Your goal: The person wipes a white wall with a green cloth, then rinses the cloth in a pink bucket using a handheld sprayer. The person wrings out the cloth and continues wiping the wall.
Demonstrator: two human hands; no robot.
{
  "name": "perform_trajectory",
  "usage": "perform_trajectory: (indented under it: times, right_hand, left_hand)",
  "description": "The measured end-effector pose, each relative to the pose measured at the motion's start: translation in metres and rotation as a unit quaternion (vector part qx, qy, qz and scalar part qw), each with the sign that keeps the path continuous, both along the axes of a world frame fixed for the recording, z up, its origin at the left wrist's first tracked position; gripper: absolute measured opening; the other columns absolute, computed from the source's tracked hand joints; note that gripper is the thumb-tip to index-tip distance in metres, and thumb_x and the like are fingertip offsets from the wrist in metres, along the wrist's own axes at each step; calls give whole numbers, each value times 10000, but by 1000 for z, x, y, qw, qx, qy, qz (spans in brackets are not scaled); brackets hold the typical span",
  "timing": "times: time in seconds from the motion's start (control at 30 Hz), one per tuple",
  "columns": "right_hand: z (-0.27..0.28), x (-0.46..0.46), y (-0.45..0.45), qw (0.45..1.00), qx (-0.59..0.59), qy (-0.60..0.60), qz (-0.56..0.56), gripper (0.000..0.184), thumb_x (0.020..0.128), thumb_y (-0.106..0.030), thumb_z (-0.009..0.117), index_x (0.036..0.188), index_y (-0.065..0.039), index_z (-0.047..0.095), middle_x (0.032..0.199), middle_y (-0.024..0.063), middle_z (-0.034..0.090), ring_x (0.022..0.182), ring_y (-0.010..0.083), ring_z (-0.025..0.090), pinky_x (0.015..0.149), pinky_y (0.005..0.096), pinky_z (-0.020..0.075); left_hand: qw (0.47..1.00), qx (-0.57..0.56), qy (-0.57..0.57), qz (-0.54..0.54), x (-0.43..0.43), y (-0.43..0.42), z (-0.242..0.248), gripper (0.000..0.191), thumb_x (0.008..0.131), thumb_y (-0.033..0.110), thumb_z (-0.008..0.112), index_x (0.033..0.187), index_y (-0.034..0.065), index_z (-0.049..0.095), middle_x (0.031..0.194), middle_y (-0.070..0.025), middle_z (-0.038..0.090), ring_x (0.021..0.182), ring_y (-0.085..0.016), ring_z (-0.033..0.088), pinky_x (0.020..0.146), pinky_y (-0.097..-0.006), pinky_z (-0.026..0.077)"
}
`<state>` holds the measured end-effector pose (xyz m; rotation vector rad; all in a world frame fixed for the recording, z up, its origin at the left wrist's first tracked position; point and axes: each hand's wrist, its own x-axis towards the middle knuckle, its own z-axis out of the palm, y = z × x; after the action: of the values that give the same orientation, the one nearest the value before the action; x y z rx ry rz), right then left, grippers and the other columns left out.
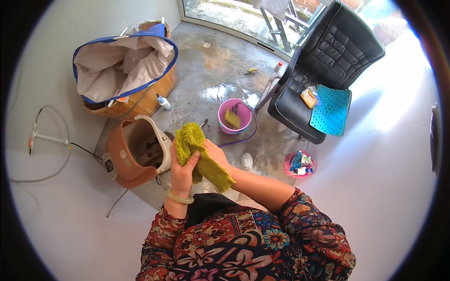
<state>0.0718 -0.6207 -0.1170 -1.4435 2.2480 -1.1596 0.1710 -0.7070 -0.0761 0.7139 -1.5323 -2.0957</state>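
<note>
A yellow-green plush cloth (214, 168) is bunched between my two hands, with one end hanging down over my right wrist. My left hand (182, 172) grips its left side, the thumb lying across the front. Behind the cloth, my right hand (216, 154) holds it from the right; most of those fingers are hidden. Just left of my hands stands an orange and cream foot-bath tub (132, 151) with a control panel on its side. Beyond my hands, a pink bucket (249, 117) contains water, a yellowish cloth (232, 118) and the end of a hose.
A wooden tub (165, 82) with a blue-rimmed liner stands at upper left, a pump bottle (164, 103) beside it. At right are a black office chair (299, 116) holding a turquoise mat (330, 110), and a pink basket (289, 165) of bottles. The concrete floor (197, 77) has wet patches.
</note>
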Motion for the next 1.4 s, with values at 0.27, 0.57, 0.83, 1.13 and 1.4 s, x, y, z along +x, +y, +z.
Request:
perform_trajectory:
  times: [0.27, 0.57, 0.83, 1.13, 1.4]
  right_hand:
    - [-58, -120, 58, 992, 123, 19, 36, 320, 805, -247, 645, 1070, -69, 646, 1017, 117, 648, 984, 313, 632, 827, 407, 506]
    - [-129, -245, 91, 985, 161, -63, -1, 189, 826, -225, 652, 926, -65, 646, 940, 144, 650, 943, 343, 657, 776, 460, 531]
    - [-194, -284, 73, 933, 152, -266, -187, 204, 859, -68, 632, 1047, -30, 701, 958, 183, 692, 916, 391, 669, 811, 413, 518]
    - [-354, -322, 47, 952, 139, -220, -161, 363, 804, 53, 562, 1157, 5, 633, 1193, 211, 620, 1125, 395, 610, 938, 427, 492]
    - [-467, -364, 52, 923, 383, 29, 19, 388, 813, -98, 640, 1187, 3, 636, 1324, 194, 581, 1280, 333, 525, 1024, 465, 444]
  left_hand:
    - [990, 117, -50, 65, -114, 42, -48, 404, 1003, 175, 633, 1349, -20, 558, 1322, -78, 604, 1193, -173, 556, 1055, -319, 412]
    - [979, 126, -147, 57, -206, 39, -137, 352, 996, 105, 615, 1308, -55, 585, 1262, -88, 644, 1122, -169, 610, 977, -309, 470]
    - [953, 270, -133, 20, -271, 11, -244, 389, 932, 39, 641, 1314, -28, 601, 1233, -78, 667, 1109, -170, 624, 980, -308, 467]
    - [919, 361, -155, 34, -327, -5, -388, 395, 913, 61, 634, 1301, -2, 601, 1220, -58, 661, 1131, -176, 610, 983, -314, 451]
    - [918, 342, -182, 91, -379, 9, -510, 499, 942, 78, 633, 1414, -16, 498, 1352, -78, 585, 1254, -191, 550, 1086, -337, 399]
